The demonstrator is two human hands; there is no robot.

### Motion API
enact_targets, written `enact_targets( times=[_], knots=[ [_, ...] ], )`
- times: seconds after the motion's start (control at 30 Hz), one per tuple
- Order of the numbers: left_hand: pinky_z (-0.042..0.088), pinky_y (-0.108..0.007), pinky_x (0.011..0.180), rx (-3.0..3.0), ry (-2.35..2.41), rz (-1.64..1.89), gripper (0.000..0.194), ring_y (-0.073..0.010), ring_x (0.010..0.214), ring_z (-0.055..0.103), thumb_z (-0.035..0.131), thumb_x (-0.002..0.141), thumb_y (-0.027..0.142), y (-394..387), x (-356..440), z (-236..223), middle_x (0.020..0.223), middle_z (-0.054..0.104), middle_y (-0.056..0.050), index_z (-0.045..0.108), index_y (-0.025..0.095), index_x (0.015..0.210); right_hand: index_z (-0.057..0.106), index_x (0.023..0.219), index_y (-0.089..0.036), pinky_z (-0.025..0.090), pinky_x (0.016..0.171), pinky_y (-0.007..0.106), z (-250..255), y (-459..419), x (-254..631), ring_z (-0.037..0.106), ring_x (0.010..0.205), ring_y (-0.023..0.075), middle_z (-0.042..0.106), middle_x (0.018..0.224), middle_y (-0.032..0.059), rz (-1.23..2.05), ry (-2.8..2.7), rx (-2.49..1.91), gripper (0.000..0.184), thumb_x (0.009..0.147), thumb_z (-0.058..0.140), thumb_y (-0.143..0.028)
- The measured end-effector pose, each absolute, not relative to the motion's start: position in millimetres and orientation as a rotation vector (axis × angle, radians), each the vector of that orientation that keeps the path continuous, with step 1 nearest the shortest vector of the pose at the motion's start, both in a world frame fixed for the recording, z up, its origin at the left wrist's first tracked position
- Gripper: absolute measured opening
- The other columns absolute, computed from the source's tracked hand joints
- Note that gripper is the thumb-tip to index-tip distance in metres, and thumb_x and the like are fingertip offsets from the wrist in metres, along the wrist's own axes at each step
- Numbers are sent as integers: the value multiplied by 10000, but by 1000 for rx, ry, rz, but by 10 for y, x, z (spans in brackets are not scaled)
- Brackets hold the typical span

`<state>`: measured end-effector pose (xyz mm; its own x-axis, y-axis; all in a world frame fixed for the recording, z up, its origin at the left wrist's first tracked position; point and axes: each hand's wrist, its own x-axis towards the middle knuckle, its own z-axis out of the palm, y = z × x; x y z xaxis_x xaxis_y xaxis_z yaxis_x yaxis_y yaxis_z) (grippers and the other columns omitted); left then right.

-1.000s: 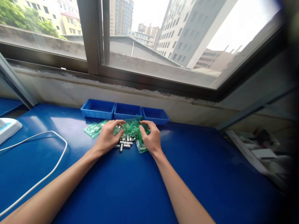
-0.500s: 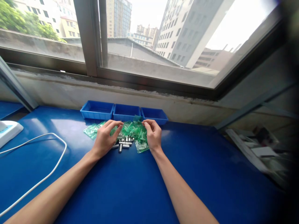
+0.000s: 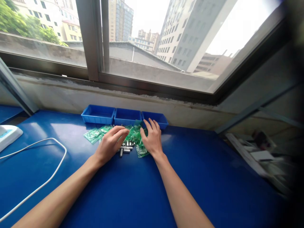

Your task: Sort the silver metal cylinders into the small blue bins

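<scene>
Right hand (image 3: 152, 139) spread over the green pile (image 3: 135, 134), masking its edge; left hand (image 3: 111, 144) curled in, and I can't tell whether it's pinching anything! Metal bits (image 3: 126, 151) lie between them on the tabletop (image 3: 123, 190), some half hidden.

My bare left hand (image 3: 109, 145) and right hand (image 3: 152, 139).
Both have slim fingers (image 3: 148, 125); behind the hands, narrow wrists (image 3: 158, 155) widen into smooth, bare forearms (image 3: 180, 191).

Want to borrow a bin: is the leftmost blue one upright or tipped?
Upright: the leftmost blue bin stands with its open top facing up.
</scene>
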<state>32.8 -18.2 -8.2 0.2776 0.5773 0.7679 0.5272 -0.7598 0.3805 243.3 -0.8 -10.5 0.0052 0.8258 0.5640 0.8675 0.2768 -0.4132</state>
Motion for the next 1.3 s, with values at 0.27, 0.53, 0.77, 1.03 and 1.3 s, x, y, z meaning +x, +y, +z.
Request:
enact_targets(
  times=[0.27, 0.53, 0.77, 1.03, 1.3],
  knots=[
    [568, -323, 899, 2380, 1132, 1552, 194, -171, 969, 677, 607, 922, 259, -181, 317, -106, 1210, 608, -98, 640, 204, 1105, 648, 1158, -216, 316, 1096, 535, -71, -12, 2377, 349, 1377, 314, 544, 1394, 108, -104, -1838, -1482, 294, 886, 544, -260],
    [556, -338, 864, 2452, 1211, 1612, 109, -180, 947, 655, 568, 941, 237, -200, 277, -49, 1153, 618, -86, 664, 196, 911, 627, 928, -227, 471, 898, 367, 3, -70, 2381, 602, 965, 224, 689, 948, 57, 120, -1792, -1213, 112, 937, 520, -261],
    [487, -235, 637, 2252, 1470, 1792, 142, -92, 630, 509, 611, 922, 332, -226, 280, 103, 865, 560, -19, 659, 200, 903, 535, 867, -215, 412, 885, 423, -20, 51, 2528, 563, 1010, 274, 648, 917, 103, -54, -1538, -1518, 329, 1015, 323, -418],
    [478, -207, 519, 1716, 1351, 1658, 241, -99, 556, 589, 597, 911, 432, -212, 329, 54, 763, 639, 8, 552, 197, 886, 477, 862, -246, 426, 773, 340, -47, 63, 2554, 596, 830, 231, 614, 818, 45, 152, -1605, -1432, 318, 1020, 290, -449],
    [490, -222, 476, 1547, 1166, 1567, 254, -129, 549, 623, 617, 893, 436, -273, 389, 99, 723, 661, 0, 513, 205, 874, 466, 834, -254, 386, 612, 287, -24, 82, 2663, 535, 570, 176, 504, 617, -43, 294, -1537, -1404, 324, 1005, 328, -491]
  ],
)
